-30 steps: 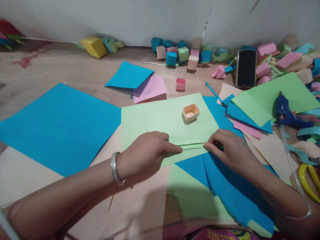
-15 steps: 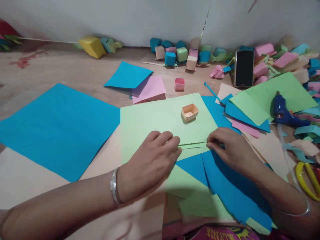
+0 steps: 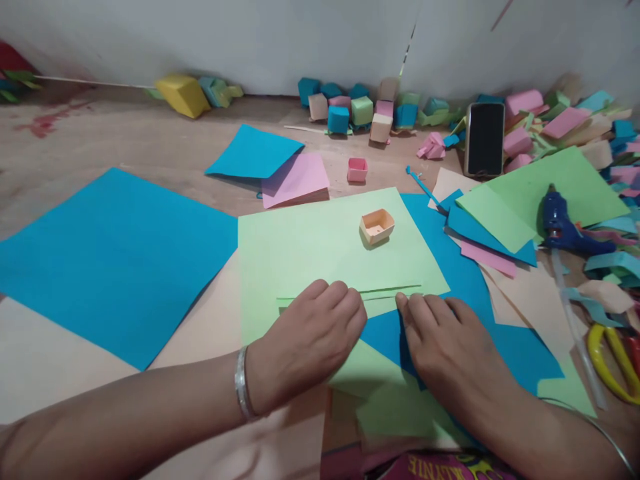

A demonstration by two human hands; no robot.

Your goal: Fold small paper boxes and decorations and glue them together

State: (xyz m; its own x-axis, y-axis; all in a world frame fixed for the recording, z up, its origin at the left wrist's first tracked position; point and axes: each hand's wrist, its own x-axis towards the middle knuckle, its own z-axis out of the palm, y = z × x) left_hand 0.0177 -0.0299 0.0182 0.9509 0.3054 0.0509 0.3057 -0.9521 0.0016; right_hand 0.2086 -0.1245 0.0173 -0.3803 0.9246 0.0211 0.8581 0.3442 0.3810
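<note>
A narrow folded strip of light green paper lies across a light green sheet. My left hand is closed over the strip's middle, with fingers curled and their tips hidden. At the strip's near edge, toward its right end, my right hand has its fingers pressed together on the paper. Just beyond the strip stands a small open peach paper box, resting on the green sheet. A small pink paper box sits farther back.
Large blue paper lies left. To the right are a phone, a blue glue gun, yellow-handled scissors and piled paper scraps. Several small paper blocks line the wall. Blue and pink sheets lie behind the green sheet.
My right hand has let go of the strip's right end and moved left and nearer, onto its near edge. My left hand has shifted slightly nearer, and the strip's left end now shows.
</note>
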